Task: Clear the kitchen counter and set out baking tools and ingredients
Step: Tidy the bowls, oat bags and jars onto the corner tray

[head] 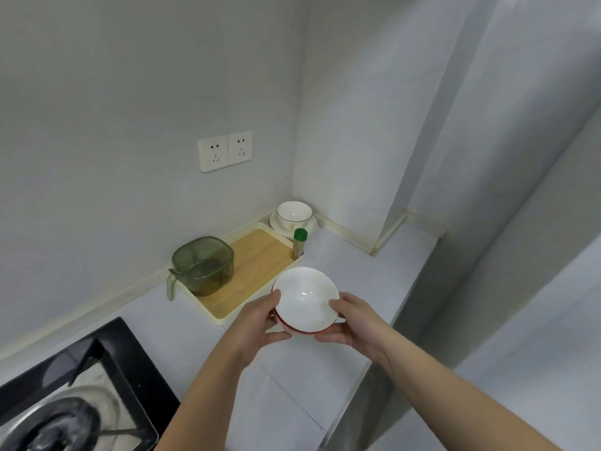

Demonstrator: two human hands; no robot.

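One bowl [305, 299], white inside and red outside, sits between your two hands, raised above the counter [357, 271]. A doubled red edge shows at its lower left, so there may be a stack; the count there cannot be told.

Your left hand [257, 323] grips the bowl's left side, thumb lying on the rim and fingers curled under the red base. Your right hand [354, 323] grips the opposite side the same way, thumb on the rim and fingers underneath. Both forearms are bare.

Just beyond your left hand: one tray [257, 265], cream rim with a wood-coloured floor, lying flat on the counter. The bowl's far edge overlaps its near corner in this view.

On the tray, ahead and to the left of your left hand: one green container [205, 265], translucent, lidded, with a handle hanging down at its left corner.

Ahead of the bowl, at the tray's far right corner: one small bottle [299, 244] with a green cap, upright. Whether it stands inside the rim cannot be told.

Further ahead, in the wall corner: one second bowl [294, 214], white with a thin dark line at the rim, resting on one white plate [309, 227].

On the wall above the tray, well above your hands: two sockets [213, 153], side by side and touching.

Below and to the left of your left forearm: one black hob [65, 385], with one burner in view.
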